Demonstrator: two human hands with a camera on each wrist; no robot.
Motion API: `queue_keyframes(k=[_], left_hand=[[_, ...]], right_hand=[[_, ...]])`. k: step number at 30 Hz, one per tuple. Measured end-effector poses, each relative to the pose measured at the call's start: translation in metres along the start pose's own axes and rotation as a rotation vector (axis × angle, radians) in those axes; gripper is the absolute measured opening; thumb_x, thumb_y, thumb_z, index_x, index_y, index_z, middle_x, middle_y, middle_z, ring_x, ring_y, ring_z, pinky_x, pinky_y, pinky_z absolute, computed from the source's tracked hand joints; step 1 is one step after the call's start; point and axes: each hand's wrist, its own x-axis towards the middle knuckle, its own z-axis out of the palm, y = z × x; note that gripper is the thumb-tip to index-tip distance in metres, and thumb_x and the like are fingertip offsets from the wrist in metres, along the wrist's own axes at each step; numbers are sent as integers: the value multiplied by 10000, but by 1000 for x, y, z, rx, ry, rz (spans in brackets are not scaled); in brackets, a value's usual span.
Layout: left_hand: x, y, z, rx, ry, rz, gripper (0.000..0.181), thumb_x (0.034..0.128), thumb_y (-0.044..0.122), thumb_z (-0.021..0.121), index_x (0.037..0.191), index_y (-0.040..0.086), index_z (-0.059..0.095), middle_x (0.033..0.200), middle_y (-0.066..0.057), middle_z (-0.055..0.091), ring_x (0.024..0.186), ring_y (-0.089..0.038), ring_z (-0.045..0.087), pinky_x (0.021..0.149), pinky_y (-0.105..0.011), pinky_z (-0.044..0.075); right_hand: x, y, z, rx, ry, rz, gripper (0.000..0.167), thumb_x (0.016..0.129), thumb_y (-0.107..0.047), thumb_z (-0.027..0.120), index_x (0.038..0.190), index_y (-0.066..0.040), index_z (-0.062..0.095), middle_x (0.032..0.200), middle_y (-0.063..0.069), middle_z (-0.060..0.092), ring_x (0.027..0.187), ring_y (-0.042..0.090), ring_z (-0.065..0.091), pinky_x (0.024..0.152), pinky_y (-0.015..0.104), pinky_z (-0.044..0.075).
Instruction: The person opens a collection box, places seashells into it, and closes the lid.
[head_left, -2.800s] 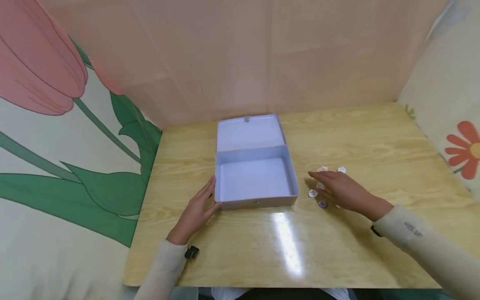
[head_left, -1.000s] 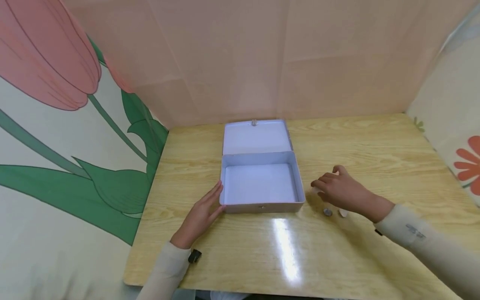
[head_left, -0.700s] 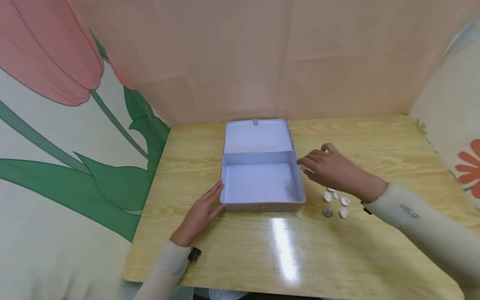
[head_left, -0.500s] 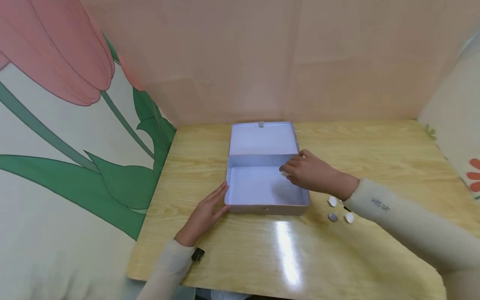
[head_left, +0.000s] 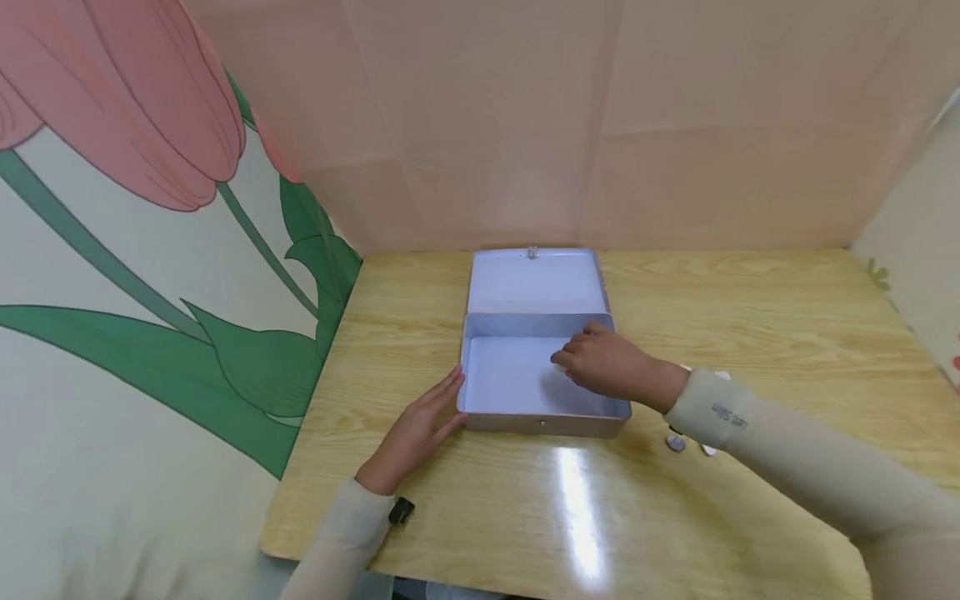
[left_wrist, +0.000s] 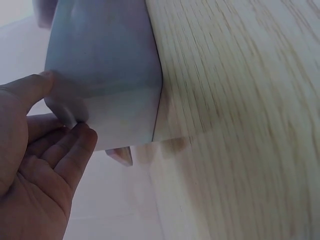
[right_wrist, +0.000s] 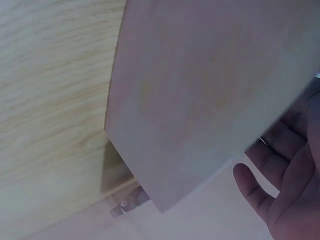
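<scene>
1. The box sits on the table near the far edge, its lid thrown back toward the rear wall. Inside it is pale lavender-white; the outer walls are a dull pinkish grey with rounded corners. A small clasp shows at the lid's edge, and a small catch on the front.
2. The right hand hangs over the right half of the interior, fingers bent downward, with a soft shadow beneath. I cannot tell whether its fingertips pinch anything; the box wall hides part of them in the right wrist view.
3. The left hand rests against the front left corner, fingers along the side and thumb at the front, touching without clutching.
4. Just right of the box lie small shell-like pieces: a dark greyish one, a white one and others partly covered by the right sleeve, which stands in the way.
5. A black wrist device shows at the left cuff.
6. The table is pale wood grain, with a bright streak of glare before the box.
7. Behind hangs a creased pink covering; on the left wall is a large painted tulip with green leaves.
</scene>
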Motion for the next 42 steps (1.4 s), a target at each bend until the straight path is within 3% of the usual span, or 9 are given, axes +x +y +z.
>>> queue_keyframes(k=[5, 10, 16, 20, 29, 36, 42], left_hand=[[-1, 1, 3, -3, 1, -2, 627, 958, 324, 628, 1493, 95, 394, 1577, 24, 284, 1377, -150, 362, 1084, -307, 382], [-1, 1, 2, 2, -1, 22, 627, 957, 290, 641, 1489, 70, 393, 1573, -8, 294, 1376, -181, 373, 1075, -339, 399], [-5, -3, -12, 28, 17, -13, 629, 954, 279, 646, 1495, 89, 387, 1577, 6, 289, 1377, -182, 370, 1076, -350, 396], [-10, -7, -21, 20, 35, -49, 630, 945, 268, 659, 1492, 96, 397, 1574, 10, 298, 1375, -176, 367, 1079, -356, 387], [-21, -12, -21, -39, 13, -72, 628, 945, 272, 661, 1488, 91, 403, 1576, 12, 290, 1387, -170, 346, 1095, -357, 362], [-21, -12, -20, -45, -3, -99, 634, 947, 311, 649, 1495, 120, 393, 1577, 33, 283, 1392, -147, 331, 1104, -344, 348], [-20, -13, -22, -28, 8, -81, 629, 946, 310, 648, 1485, 91, 409, 1570, -2, 306, 1384, -167, 352, 1094, -352, 366]], right_hand=[[-5, -2, 3, 1, -14, -2, 244, 817, -137, 768, 1054, -117, 712, 907, 18, 731, 790, 193, 668, 742, 407, 510], [-15, 5, -12, 12, -9, 18, 267, 817, -86, 766, 1076, -86, 703, 927, 36, 727, 836, 220, 667, 786, 425, 519], [-34, 32, -41, 34, 67, 89, 260, 812, -59, 758, 1065, -44, 698, 949, 77, 721, 860, 266, 672, 817, 478, 530], [-54, 47, -47, 55, 54, 151, 267, 818, -60, 760, 1074, -42, 687, 981, 99, 712, 855, 293, 670, 811, 497, 528], [-97, 54, -10, 128, -50, 256, 301, 774, -106, 819, 1042, -50, 696, 920, 89, 702, 813, 291, 669, 759, 521, 535], [-107, 58, 13, 186, -74, 268, 327, 758, -116, 835, 1045, -22, 710, 949, 110, 706, 813, 286, 674, 742, 496, 556], [-109, 59, 26, 229, -31, 242, 291, 717, -62, 852, 982, -59, 730, 907, 68, 707, 783, 241, 669, 700, 471, 556]])
